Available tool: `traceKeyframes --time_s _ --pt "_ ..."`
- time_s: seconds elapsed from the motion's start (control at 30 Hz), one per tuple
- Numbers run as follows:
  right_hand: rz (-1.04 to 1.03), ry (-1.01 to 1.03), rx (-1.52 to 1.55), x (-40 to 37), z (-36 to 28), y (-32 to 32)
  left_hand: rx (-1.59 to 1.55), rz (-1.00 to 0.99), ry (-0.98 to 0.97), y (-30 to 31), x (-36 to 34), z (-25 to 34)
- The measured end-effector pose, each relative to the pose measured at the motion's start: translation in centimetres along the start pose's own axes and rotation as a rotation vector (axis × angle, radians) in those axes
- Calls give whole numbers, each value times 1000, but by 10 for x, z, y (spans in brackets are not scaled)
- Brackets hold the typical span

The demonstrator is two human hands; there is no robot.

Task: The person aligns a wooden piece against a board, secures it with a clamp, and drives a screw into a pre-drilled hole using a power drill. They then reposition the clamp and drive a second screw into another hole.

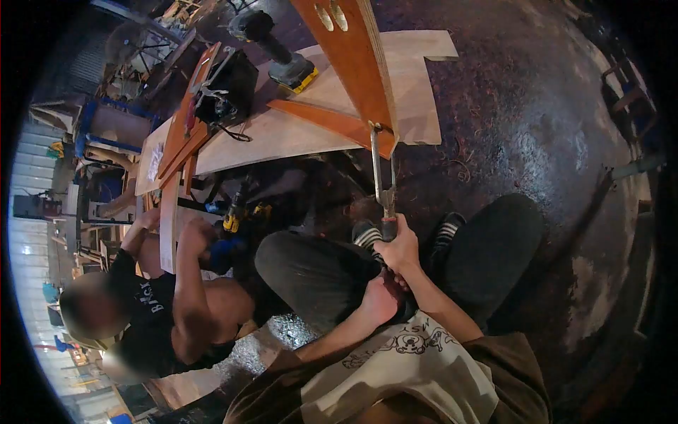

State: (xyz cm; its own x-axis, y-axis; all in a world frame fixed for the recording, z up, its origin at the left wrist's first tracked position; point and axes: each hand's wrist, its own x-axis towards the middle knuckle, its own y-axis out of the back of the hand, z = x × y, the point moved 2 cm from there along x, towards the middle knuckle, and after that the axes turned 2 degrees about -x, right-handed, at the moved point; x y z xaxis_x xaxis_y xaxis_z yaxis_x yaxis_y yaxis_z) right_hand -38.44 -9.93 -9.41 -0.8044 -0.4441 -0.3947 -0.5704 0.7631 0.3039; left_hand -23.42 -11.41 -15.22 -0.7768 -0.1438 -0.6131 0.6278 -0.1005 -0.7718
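over the pale sheet juts an orange-brown board, its near end in a metal clamp that could slip and drop it if seated crooked. the right hand is wrapped round the clamp's grip; the left hand curls just below, on what i cannot tell. lettering on a co-worker's shirt begins with b, the rest unclear.

Brown sleeves, printed cream shirtfront, dark trousers, white-striped footwear
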Motion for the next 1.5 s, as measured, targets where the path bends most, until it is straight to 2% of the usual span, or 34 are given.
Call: traceKeyframes --time_s 0.1,0.17,0.2,0.27,0.3,0.37,0.5,0.57,0.6,0.67,0.7,0.73,0.77,0.8,0.83,0.87,0.9,0.97,1.0,1.03,1.07,1.17,1.3,1.37,1.43,1.5 --pt "7 12 -9 1 7 -3 29 88 37 -4 2 -1" --pt "19 30 -24 3 9 -3 109 286 0 -26 -4 0" --pt "15 43 -17 3 9 -3 110 286 2 -34 -3 2" --pt "12 54 -9 3 9 -3 124 445 76 -45 -1 5" --pt "15 58 -2 3 8 -3 125 446 76 -40 2 8" --pt "18 59 4 2 7 -2 60 447 209 -26 8 13" --pt "28 72 19 2 7 -4 32 489 221 -23 9 12" --pt "17 93 1 4 10 -8 -76 559 301 -23 6 13" --pt "21 99 -3 5 12 -9 -114 541 288 -26 -1 17" --pt "-4 118 -56 5 15 -12 -172 427 407 -32 -36 26" --pt "15 143 -12 6 17 -14 -97 471 316 -37 -43 44" --pt "36 166 39 7 19 -14 167 469 38 -42 -38 69" --pt "22 171 10 9 20 -15 480 381 -330 -88 -35 101" --pt "12 147 20 11 23 -16 843 190 -732 -117 -26 139" --pt "7 121 33 11 26 -17 1079 -24 -981 -144 -13 171" --pt "6 123 11 14 35 -22 1318 -41 -984 -169 -6 202" --pt "9 158 55 19 49 -27 1556 -135 -1251 -197 9 223" --pt "18 208 87 21 50 -28 1555 -430 -1216 -232 49 255" --pt "9 235 134 19 45 -27 1542 -435 -1228 -244 64 267" --pt "0 262 184 17 40 -26 1591 -576 -938 -255 81 272" --pt "20 172 51 17 38 -24 1618 -708 -638 -261 96 272" --pt "52 260 -5 18 38 -23 1686 -805 -667 -261 131 271" --pt "-71 82 169 13 21 -21 1799 -862 -656 -272 144 278" --pt "-78 47 196 13 21 -21 1875 -763 -424 -275 149 280" --pt "-84 13 240 15 24 -22 1886 -794 -457 -280 150 282" --pt "-65 103 147 16 29 -22 1911 -826 -476 -279 152 283"
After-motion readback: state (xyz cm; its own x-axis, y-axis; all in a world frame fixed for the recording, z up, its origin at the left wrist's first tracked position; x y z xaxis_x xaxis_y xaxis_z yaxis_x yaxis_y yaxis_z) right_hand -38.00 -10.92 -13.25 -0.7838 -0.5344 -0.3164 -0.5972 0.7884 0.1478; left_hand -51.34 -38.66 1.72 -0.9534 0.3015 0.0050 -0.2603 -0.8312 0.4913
